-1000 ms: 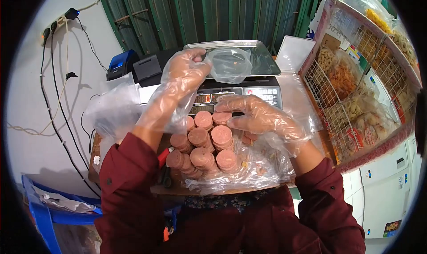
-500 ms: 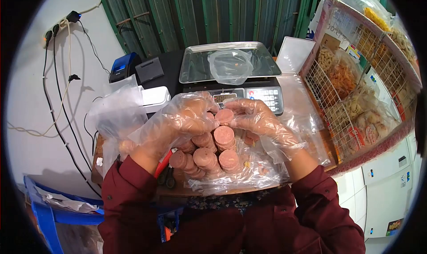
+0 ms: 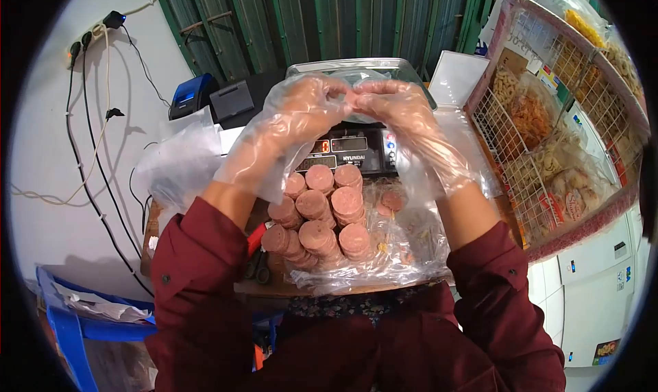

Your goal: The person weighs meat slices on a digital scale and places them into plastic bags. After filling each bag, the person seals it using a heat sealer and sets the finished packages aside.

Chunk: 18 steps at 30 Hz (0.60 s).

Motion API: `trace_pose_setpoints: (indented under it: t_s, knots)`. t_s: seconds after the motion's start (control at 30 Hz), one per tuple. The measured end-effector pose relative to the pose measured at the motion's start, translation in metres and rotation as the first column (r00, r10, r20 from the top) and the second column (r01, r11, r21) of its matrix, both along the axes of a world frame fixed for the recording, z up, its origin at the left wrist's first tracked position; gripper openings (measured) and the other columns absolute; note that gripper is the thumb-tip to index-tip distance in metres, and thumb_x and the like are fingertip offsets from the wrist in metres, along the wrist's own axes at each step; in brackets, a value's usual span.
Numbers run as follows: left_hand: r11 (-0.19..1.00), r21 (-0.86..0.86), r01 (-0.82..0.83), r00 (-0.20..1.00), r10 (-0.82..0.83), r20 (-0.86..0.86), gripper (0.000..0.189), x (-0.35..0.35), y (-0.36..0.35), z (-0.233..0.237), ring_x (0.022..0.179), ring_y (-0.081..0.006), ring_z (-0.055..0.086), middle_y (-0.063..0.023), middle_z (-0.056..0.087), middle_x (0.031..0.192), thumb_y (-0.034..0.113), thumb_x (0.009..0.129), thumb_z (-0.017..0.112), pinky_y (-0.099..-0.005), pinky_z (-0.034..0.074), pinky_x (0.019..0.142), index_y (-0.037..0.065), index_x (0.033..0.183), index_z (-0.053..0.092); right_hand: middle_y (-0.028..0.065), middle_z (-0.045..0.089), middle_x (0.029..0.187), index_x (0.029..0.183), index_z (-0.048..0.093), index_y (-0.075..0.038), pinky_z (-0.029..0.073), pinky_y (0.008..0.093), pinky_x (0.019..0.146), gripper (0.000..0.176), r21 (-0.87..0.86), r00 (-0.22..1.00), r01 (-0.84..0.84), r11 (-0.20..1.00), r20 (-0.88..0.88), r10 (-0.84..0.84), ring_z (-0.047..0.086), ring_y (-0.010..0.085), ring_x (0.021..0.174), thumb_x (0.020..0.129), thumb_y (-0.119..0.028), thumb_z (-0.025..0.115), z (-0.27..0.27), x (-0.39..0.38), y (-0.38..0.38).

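Observation:
Both hands wear clear plastic gloves and meet above the front of the scale's tray [image 3: 418, 83]. My left hand [image 3: 308, 107] has its fingers pinched together, and so does my right hand [image 3: 397, 107]. Their fingertips touch at a thin clear plastic bag [image 3: 360, 76] over the tray. Below them, several stacks of round pink meat slices [image 3: 315, 207] stand on a clear plastic sheet [image 3: 343, 277]. A few loose slices [image 3: 391, 200] lie to the right of the stacks. The scale's display [image 3: 348, 144] shows between my wrists.
A blue and black printer [image 3: 192, 97] and a white device stand at the back left, near plastic bags [image 3: 171, 162]. Red-handled scissors [image 3: 257, 238] lie left of the stacks. A wire rack of packaged food [image 3: 534, 131] stands on the right, a blue chair [image 3: 75, 330] at lower left.
Both hands have moved up and away from the meat stacks to the bag on the scale's tray. The upper stacks and the scale's display are now uncovered.

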State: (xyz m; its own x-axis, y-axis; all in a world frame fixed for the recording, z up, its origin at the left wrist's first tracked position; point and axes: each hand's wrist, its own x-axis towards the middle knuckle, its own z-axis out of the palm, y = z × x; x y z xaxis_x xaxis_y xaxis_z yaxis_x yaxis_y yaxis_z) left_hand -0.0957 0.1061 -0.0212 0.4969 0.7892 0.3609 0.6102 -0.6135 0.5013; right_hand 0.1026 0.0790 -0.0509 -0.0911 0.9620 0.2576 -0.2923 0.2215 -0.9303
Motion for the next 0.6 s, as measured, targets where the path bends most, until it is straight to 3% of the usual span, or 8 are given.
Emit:
trace_pose_setpoints:
  t_s: [0.07,0.13,0.23,0.27,0.33,0.4,0.53,0.6]
  knots:
    - [0.980,0.137,-0.148,0.988,0.142,0.055,0.030,0.004,0.007,0.003,0.100,-0.0247,0.069,-0.0139,0.072,0.105,0.024,0.086,0.066,-0.0320,0.051,0.092,0.011,0.112,0.072,0.0166,0.073,0.092,0.099,0.070,0.011,0.058,0.0290,0.078,0.025,0.025,0.967,0.125,0.992,0.221,-0.128,0.070,0.0189,0.089,0.081,-0.005,0.077,0.001,-0.004,0.014]
    - [0.976,-0.129,-0.177,0.972,0.194,0.131,0.031,0.006,0.028,0.014,0.106,-0.0248,0.067,-0.0143,0.072,0.108,0.022,0.084,0.064,-0.0319,0.049,0.094,0.008,0.112,0.072,0.0177,0.074,0.090,0.095,0.073,0.007,0.058,0.0336,0.076,0.025,0.093,0.907,0.211,0.973,0.352,-0.231,0.073,0.0238,0.087,0.078,-0.011,0.078,0.004,-0.012,0.018]
    - [0.976,-0.071,0.204,0.619,-0.073,0.782,0.031,0.004,0.109,-0.049,0.095,-0.0119,0.054,0.0036,0.060,0.100,0.027,0.087,0.067,-0.0296,0.043,0.083,0.012,0.114,0.072,0.0199,0.073,0.099,0.103,0.076,-0.006,0.055,0.0415,0.083,0.029,0.225,0.586,0.372,0.901,0.696,-0.416,0.072,0.0342,0.096,0.080,-0.022,0.073,-0.006,-0.026,0.048]
    - [0.799,-0.601,0.014,0.577,0.484,0.658,0.044,0.022,0.082,-0.018,0.116,-0.0185,0.054,-0.0057,0.061,0.124,0.041,0.095,0.061,-0.0363,0.042,0.098,0.012,0.128,0.066,0.0199,0.073,0.099,0.103,0.076,-0.006,0.055,0.0415,0.083,0.029,0.237,0.582,0.368,0.899,0.695,-0.422,0.072,0.0342,0.096,0.080,-0.022,0.073,-0.004,-0.032,0.049]
    - [0.854,-0.511,0.100,0.749,0.274,0.604,0.060,0.022,0.115,-0.036,0.140,-0.0278,0.039,-0.0138,0.044,0.152,0.053,0.101,0.047,-0.0432,0.028,0.116,0.012,0.145,0.051,0.0186,0.074,0.093,0.104,0.076,-0.004,0.055,0.0391,0.079,0.026,0.398,0.312,0.336,0.854,0.808,-0.500,0.073,0.0302,0.082,0.082,-0.017,0.071,-0.001,-0.041,0.050]
    - [0.791,-0.557,0.254,0.750,0.203,0.630,0.068,0.025,0.111,-0.035,0.151,-0.0312,0.020,-0.0154,0.021,0.164,0.057,0.103,0.034,-0.0455,0.012,0.123,0.012,0.153,0.038,0.0217,0.073,0.094,0.102,0.076,-0.007,0.054,0.0419,0.080,0.023,0.361,0.383,0.299,0.883,0.802,-0.458,0.072,0.0357,0.086,0.083,-0.015,0.067,-0.014,-0.039,0.065]
    - [0.582,-0.709,0.398,0.703,0.302,0.643,0.072,0.026,0.129,-0.045,0.149,-0.0300,0.024,-0.0199,0.031,0.159,0.061,0.103,0.028,-0.0464,0.017,0.121,0.007,0.146,0.049,0.0203,0.072,0.092,0.096,0.074,-0.005,0.052,0.0427,0.081,0.017,0.400,0.375,0.183,0.898,0.816,-0.440,0.070,0.0357,0.090,0.086,-0.014,0.064,-0.017,-0.039,0.080]
    - [0.633,-0.711,0.307,0.740,0.311,0.596,0.070,0.026,0.133,-0.046,0.147,-0.0291,0.028,-0.0202,0.035,0.157,0.059,0.104,0.028,-0.0446,0.019,0.120,0.006,0.141,0.054,0.0210,0.072,0.092,0.096,0.074,-0.005,0.052,0.0428,0.079,0.018,0.397,0.533,0.257,0.881,0.703,-0.472,0.070,0.0357,0.088,0.087,-0.016,0.063,-0.015,-0.042,0.075]
